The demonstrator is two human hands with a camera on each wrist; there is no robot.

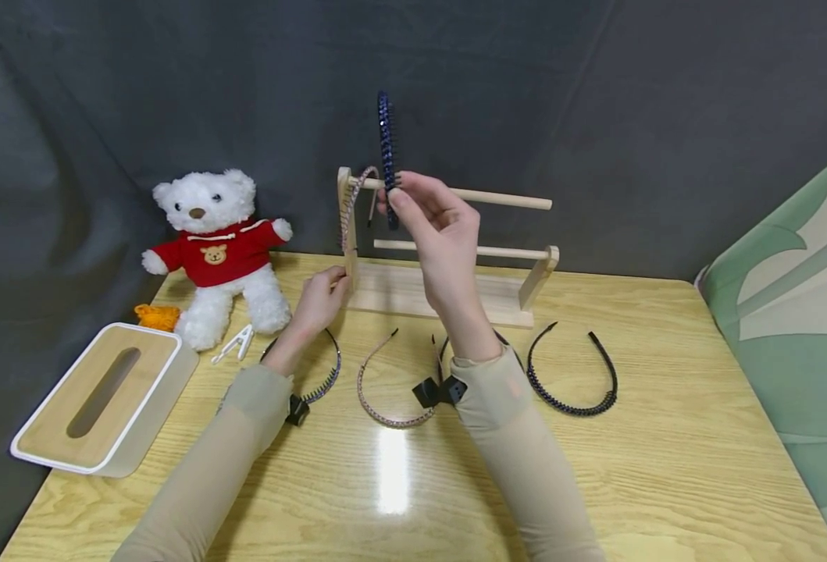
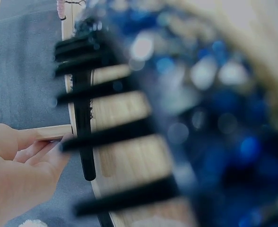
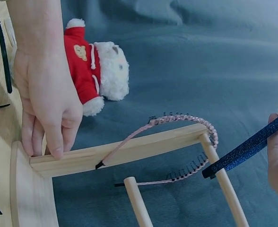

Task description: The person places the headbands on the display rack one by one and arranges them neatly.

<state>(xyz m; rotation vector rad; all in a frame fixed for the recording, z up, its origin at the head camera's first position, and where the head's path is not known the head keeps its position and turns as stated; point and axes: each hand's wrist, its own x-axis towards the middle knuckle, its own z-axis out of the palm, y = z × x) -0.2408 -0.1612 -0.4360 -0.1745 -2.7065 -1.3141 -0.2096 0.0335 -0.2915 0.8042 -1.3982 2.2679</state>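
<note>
My right hand [image 1: 448,238] pinches a dark blue, glittery toothed headband [image 1: 386,136] by one end, raising it beside the upper rod [image 1: 500,199] of a wooden rack [image 1: 430,297]. In the right wrist view this headband [image 3: 252,146] crosses that rod. A pink headband [image 1: 348,215] hangs over the same rod, close to the left post. Low on that post, the fingers of my left hand [image 1: 320,300] grip the wood, seen also in the right wrist view. A blue jewelled headband [image 2: 200,104] fills much of the left wrist view, blurred.
Along the table front of the rack lie a blue headband [image 1: 332,375], a pink one [image 1: 392,423], a dark one partly under my right wrist, and a black one [image 1: 571,409]. A teddy bear [image 1: 216,257], white clip [image 1: 233,343], orange bundle [image 1: 156,317] and tissue box [image 1: 163,398] stand left.
</note>
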